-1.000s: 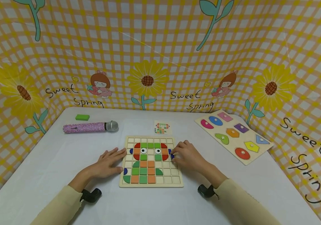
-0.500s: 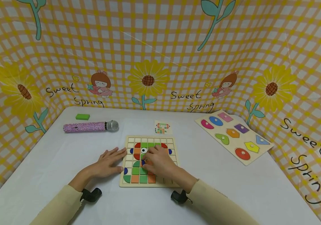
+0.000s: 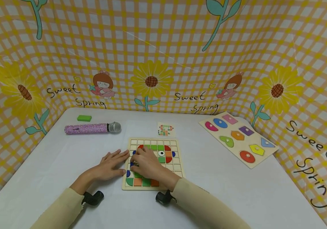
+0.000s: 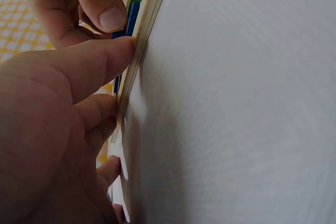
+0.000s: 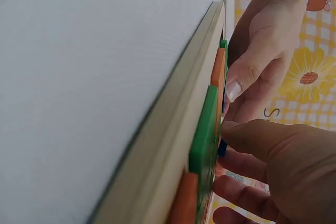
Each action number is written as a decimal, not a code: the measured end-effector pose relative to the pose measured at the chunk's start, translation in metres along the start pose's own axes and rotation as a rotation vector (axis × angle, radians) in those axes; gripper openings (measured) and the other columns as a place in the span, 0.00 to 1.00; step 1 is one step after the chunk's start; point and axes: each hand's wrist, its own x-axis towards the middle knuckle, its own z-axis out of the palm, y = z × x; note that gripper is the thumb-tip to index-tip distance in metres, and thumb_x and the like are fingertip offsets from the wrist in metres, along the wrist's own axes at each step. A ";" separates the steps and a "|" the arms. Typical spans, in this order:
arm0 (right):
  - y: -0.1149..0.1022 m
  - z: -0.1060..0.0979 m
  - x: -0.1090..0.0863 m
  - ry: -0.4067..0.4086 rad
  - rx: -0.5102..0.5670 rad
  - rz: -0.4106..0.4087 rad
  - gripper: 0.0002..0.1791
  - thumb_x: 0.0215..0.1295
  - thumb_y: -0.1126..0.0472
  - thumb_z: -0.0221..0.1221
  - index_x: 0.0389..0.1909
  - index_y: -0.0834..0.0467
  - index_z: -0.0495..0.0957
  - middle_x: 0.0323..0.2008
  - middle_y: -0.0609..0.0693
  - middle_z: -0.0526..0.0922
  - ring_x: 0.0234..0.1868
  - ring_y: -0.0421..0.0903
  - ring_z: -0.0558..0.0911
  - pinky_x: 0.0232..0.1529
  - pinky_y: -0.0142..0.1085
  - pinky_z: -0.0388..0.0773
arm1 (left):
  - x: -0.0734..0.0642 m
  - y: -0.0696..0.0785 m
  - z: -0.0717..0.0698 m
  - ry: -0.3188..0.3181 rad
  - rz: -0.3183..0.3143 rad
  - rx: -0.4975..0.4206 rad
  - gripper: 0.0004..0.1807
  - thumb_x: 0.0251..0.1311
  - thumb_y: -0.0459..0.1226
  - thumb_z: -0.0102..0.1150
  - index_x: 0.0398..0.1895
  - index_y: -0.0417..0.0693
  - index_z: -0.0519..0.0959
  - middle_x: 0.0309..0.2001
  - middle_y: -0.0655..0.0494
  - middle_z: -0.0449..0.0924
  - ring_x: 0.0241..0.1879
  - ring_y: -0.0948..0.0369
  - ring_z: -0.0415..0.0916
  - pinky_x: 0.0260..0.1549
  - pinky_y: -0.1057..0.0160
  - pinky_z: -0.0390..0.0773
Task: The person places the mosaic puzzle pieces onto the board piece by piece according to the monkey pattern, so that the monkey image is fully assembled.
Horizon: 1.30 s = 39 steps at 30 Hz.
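My right hand (image 3: 147,163) pinches a dark blue half-round piece (image 5: 222,148) between thumb and fingers, over the left side of a wooden grid board (image 3: 177,167). Flat against the table at the board's left edge lies my left hand (image 3: 109,167), its fingertips and thumb touching the rim. Another blue half-round piece (image 3: 128,173) sits in a left cell near that thumb. Green, orange and red tiles fill part of the grid, and a round eye tile (image 3: 161,153) shows at upper right. My right hand hides several tiles in the middle left.
Behind the board lies a small pattern card (image 3: 166,129). A pink glittery microphone (image 3: 88,128) and a green block (image 3: 84,118) are at the back left. At the right lies a knobbed shape puzzle (image 3: 238,136). Checked cloth (image 3: 163,47) rises behind the white table (image 3: 223,190).
My right hand has moved left across the board from its right edge, carrying a blue piece. A blue half-round piece stays at the right edge. My left hand has not moved.
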 end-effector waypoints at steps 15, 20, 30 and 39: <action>0.003 -0.002 -0.008 0.020 0.030 -0.005 0.11 0.59 0.49 0.63 0.40 0.47 0.85 0.38 0.43 0.78 0.41 0.42 0.66 0.43 0.33 0.65 | 0.001 0.002 0.000 -0.004 0.002 -0.010 0.36 0.64 0.48 0.53 0.72 0.48 0.56 0.75 0.51 0.48 0.75 0.43 0.37 0.68 0.35 0.31; 0.004 -0.003 -0.012 0.025 0.028 -0.019 0.08 0.59 0.50 0.62 0.37 0.46 0.86 0.38 0.42 0.78 0.39 0.42 0.65 0.43 0.33 0.64 | 0.002 0.002 0.001 -0.003 0.001 -0.011 0.36 0.64 0.48 0.53 0.72 0.48 0.56 0.75 0.51 0.48 0.75 0.43 0.37 0.69 0.35 0.31; 0.000 0.000 -0.010 0.000 0.018 -0.034 0.09 0.60 0.50 0.61 0.39 0.45 0.85 0.40 0.43 0.79 0.42 0.42 0.66 0.45 0.34 0.66 | 0.001 0.001 0.001 0.004 0.008 -0.012 0.36 0.63 0.48 0.53 0.72 0.47 0.56 0.75 0.50 0.49 0.75 0.42 0.38 0.68 0.34 0.32; 0.002 -0.004 -0.013 0.009 0.029 -0.017 0.11 0.60 0.49 0.61 0.41 0.46 0.85 0.42 0.43 0.79 0.43 0.43 0.67 0.48 0.36 0.68 | 0.000 0.001 0.001 0.001 0.006 -0.013 0.36 0.64 0.48 0.53 0.72 0.48 0.56 0.75 0.50 0.49 0.75 0.43 0.37 0.68 0.34 0.31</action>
